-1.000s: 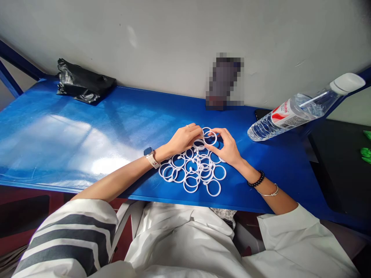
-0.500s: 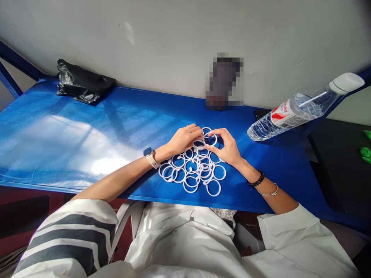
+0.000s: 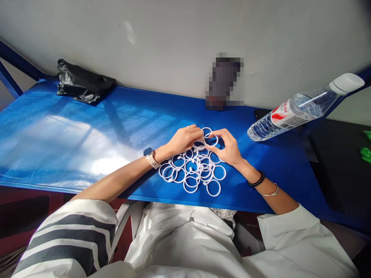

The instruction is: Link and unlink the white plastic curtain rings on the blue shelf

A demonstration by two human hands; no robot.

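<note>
Several white plastic rings [image 3: 193, 170] lie linked in a flat cluster on the blue table [image 3: 87, 131]. At the cluster's far edge, my left hand [image 3: 182, 139] and my right hand [image 3: 227, 147] meet. Both pinch the same white ring [image 3: 211, 139] between thumb and fingers, the left from its left side, the right from its right side. A smartwatch sits on my left wrist. A dark bead bracelet and a thin bangle are on my right wrist.
A clear water bottle [image 3: 301, 110] lies tilted at the right of the table. A crumpled black bag [image 3: 81, 85] sits at the back left against the wall. A blurred dark object [image 3: 224, 83] stands at the back. Green items [image 3: 365, 150] lie far right.
My fingers have shifted slightly on the ring at the far edge of the cluster. Everything else has stayed in place.
</note>
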